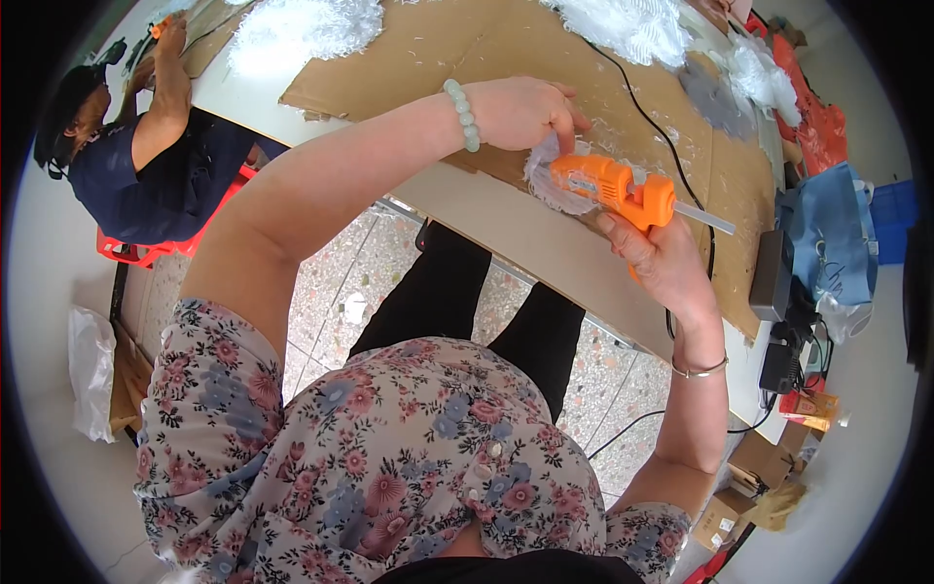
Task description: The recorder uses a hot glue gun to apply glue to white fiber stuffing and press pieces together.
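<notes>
Head view: the right hand (654, 255) is closed around the handle of an orange glue gun (611, 185), whose nozzle end points toward a small white feathery piece (550, 180) lying on the cardboard sheet (506, 49) that covers the table (545, 248). The left hand (520, 112) is curled, fingertips pressing down on that white piece just beside the gun; whether it actually pinches the piece cannot be told. A black cord (647, 122) runs across the cardboard. 2 heaps of white feathery material (302, 29) lie farther back. Another person (146, 146) works at the table's left end.
</notes>
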The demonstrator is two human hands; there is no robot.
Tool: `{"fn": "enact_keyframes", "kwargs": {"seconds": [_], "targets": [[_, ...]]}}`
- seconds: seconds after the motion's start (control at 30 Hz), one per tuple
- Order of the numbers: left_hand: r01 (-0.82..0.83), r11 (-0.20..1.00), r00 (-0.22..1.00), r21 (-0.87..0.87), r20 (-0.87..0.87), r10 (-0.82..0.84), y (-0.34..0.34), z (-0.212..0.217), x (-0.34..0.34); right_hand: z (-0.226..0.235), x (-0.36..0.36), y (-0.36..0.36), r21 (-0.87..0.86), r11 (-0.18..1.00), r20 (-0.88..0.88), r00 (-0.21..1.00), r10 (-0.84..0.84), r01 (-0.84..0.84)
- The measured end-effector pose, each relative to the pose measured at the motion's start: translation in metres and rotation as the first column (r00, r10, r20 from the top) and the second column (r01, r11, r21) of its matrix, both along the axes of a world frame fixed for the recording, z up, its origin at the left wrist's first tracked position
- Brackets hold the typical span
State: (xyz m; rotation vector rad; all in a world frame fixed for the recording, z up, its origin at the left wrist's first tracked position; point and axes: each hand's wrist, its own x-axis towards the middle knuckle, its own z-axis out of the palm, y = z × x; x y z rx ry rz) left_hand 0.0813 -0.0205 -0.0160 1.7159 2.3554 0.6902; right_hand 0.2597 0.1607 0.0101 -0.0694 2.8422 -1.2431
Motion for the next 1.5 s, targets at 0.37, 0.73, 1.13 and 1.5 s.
{"fn": "enact_keyframes", "kwargs": {"seconds": [0.37, 0.73, 1.13, 1.5], "targets": [[0.005, 1.0, 0.999, 0.015, -0.036, -0.004, 0.0, -0.004, 0.001, -0.006, 0.007, 0.006, -0.05, 0.999, 0.011, 1.0, -0.005, 0.006], [-0.008, 1.0, 0.999, 0.02, -0.053, 0.009, -0.001, -0.005, 0.002, -0.001, 0.019, 0.01, -0.011, 0.999, 0.066, 0.997, -0.036, 0.037], [-0.016, 1.0, 0.998, 0.009, -0.063, 0.017, -0.004, -0.007, 0.003, 0.009, 0.066, 0.035, -0.129, 0.958, 0.13, 0.962, -0.242, 0.258], [-0.024, 1.0, 0.996, -0.013, -0.084, 0.023, -0.004, -0.005, 0.004, -0.01, 0.049, 0.032, -0.178, 0.965, 0.096, 0.979, -0.178, 0.192]]}}
